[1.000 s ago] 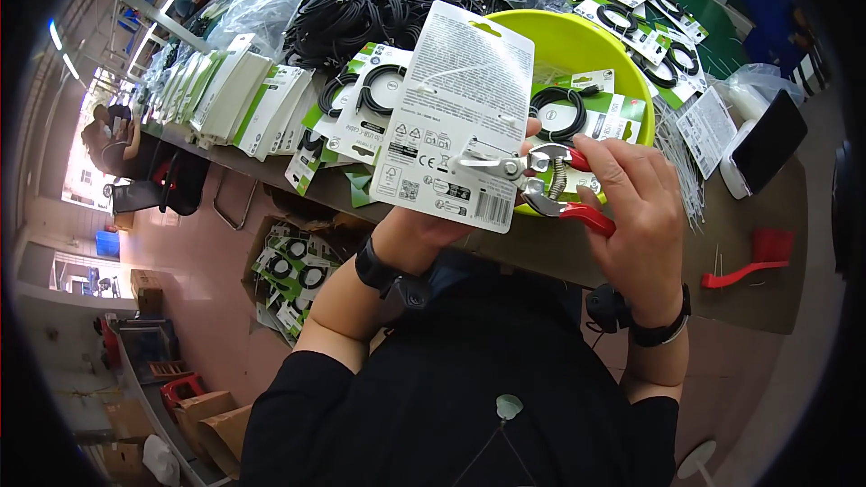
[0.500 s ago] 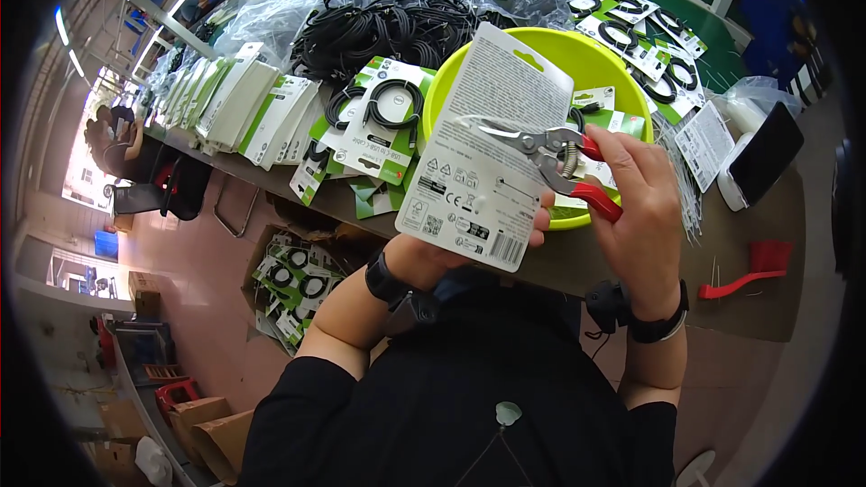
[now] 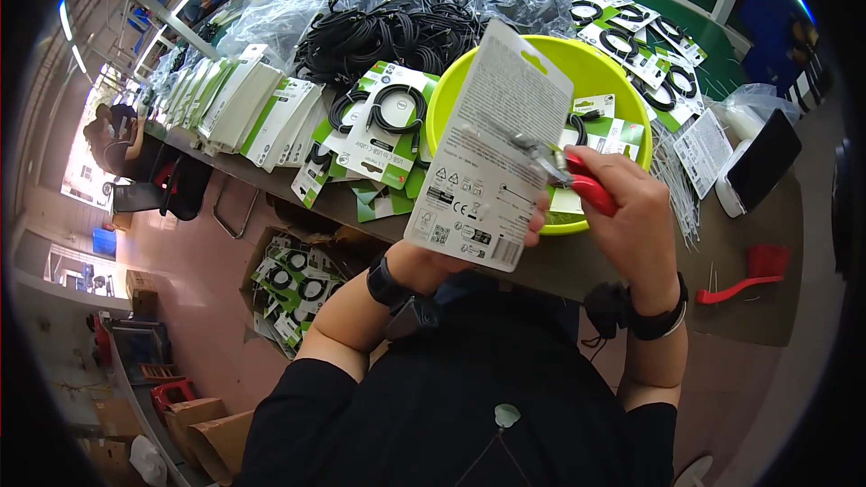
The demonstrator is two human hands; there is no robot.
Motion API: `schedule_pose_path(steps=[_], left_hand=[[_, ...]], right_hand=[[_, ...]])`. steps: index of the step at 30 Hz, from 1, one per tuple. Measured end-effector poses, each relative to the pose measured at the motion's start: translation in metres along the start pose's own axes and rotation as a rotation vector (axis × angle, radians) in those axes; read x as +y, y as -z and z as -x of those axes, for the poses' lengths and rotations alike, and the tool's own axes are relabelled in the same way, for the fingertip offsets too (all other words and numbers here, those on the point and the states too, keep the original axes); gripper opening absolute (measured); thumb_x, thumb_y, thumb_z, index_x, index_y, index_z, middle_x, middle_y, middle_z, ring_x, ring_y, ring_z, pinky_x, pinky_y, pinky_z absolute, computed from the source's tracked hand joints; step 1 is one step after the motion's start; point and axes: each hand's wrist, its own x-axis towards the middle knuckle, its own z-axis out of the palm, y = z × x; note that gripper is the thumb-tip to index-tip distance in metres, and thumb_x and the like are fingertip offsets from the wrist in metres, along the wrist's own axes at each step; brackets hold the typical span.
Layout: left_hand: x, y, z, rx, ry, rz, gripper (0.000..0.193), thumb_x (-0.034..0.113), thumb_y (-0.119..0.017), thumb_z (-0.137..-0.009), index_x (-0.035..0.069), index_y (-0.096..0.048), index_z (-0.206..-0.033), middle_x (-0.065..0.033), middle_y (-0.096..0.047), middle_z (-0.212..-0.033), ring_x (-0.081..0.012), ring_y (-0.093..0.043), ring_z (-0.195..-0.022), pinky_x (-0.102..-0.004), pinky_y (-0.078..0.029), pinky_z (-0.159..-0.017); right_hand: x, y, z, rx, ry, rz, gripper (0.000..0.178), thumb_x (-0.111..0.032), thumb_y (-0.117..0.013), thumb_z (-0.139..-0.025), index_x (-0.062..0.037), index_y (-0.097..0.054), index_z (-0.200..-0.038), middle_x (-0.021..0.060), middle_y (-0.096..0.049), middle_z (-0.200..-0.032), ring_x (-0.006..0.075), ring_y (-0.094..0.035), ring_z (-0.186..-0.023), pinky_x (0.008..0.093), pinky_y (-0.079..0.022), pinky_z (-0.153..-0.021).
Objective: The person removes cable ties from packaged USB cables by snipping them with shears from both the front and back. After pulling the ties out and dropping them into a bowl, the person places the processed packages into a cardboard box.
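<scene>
My left hand [image 3: 451, 257] holds a white printed cable package card [image 3: 487, 149] upright by its lower edge, back side toward me. My right hand [image 3: 636, 216] grips red-handled cutting pliers [image 3: 577, 179], whose metal jaws touch the card's right side near the middle. Both hands hover over the near rim of a lime-green round basin [image 3: 451, 95] that holds more packaged cables. Each wrist carries a dark band.
Green-and-white packaged cables [image 3: 379, 126] lie left of the basin, with stacked white packages [image 3: 244, 99] beyond. Loose black cables in clear bags [image 3: 379, 27] fill the back. A black phone [image 3: 762, 162], red tool [image 3: 753, 275] and floor carton of packages [image 3: 293, 293] are nearby.
The card has tilted and shifted right, now standing more upright. The pliers have moved from its lower right edge up to the middle of its right side.
</scene>
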Motion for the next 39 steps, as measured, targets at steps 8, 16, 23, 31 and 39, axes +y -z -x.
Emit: schedule_pose_path(steps=[8,16,23,31,39], left_hand=[[0.033,-0.016,0.011,0.310,-0.358,-0.520,0.037,0.014,-0.045,-0.096,-0.002,-0.040,-0.129,-0.0125,-0.054,-0.119,-0.0189,-0.057,-0.106,-0.0334,-0.049,-0.091],[0.034,-0.025,0.010,0.337,-0.550,-0.770,0.034,0.009,-0.043,-0.097,-0.001,-0.039,-0.129,-0.0112,-0.054,-0.119,-0.0170,-0.055,-0.107,-0.0317,-0.047,-0.092],[0.027,-0.034,0.009,0.404,-0.665,-0.955,0.032,0.009,-0.042,-0.097,-0.001,-0.040,-0.127,-0.0099,-0.055,-0.117,-0.0150,-0.055,-0.104,-0.0298,-0.046,-0.089],[0.019,-0.031,0.010,0.496,-0.844,-1.489,0.028,0.010,-0.042,-0.098,-0.001,-0.042,-0.124,-0.0087,-0.055,-0.113,-0.0123,-0.054,-0.099,-0.0275,-0.045,-0.087],[0.007,-0.031,-0.001,0.473,-0.796,-1.030,0.029,0.012,-0.043,-0.098,0.000,-0.042,-0.124,-0.0081,-0.056,-0.111,-0.0124,-0.054,-0.097,-0.0262,-0.045,-0.085]], right_hand=[[0.000,0.030,0.009,0.086,-0.184,-0.280,0.048,0.002,-0.066,-0.068,-0.0034,-0.060,-0.115,0.0141,-0.063,-0.105,0.0213,-0.061,-0.087,0.0302,-0.047,-0.079],[-0.017,0.028,0.013,0.033,0.057,0.293,0.050,0.000,-0.069,-0.066,-0.0049,-0.060,-0.115,0.0126,-0.061,-0.101,0.0281,-0.057,-0.091,0.0363,-0.046,-0.081],[-0.025,0.023,0.017,-0.032,0.049,0.331,0.048,-0.006,-0.071,-0.068,-0.0061,-0.061,-0.114,0.0110,-0.060,-0.099,0.0287,-0.056,-0.091,0.0390,-0.044,-0.082],[-0.030,0.014,0.016,-0.030,0.084,0.538,0.045,-0.006,-0.071,-0.070,-0.0052,-0.060,-0.114,0.0120,-0.061,-0.096,0.0285,-0.058,-0.089,0.0380,-0.046,-0.080],[-0.023,-0.012,0.001,0.160,-0.072,-0.276,0.036,0.001,-0.067,-0.072,-0.0022,-0.060,-0.108,0.0143,-0.066,-0.091,0.0265,-0.065,-0.080,0.0311,-0.050,-0.074]])
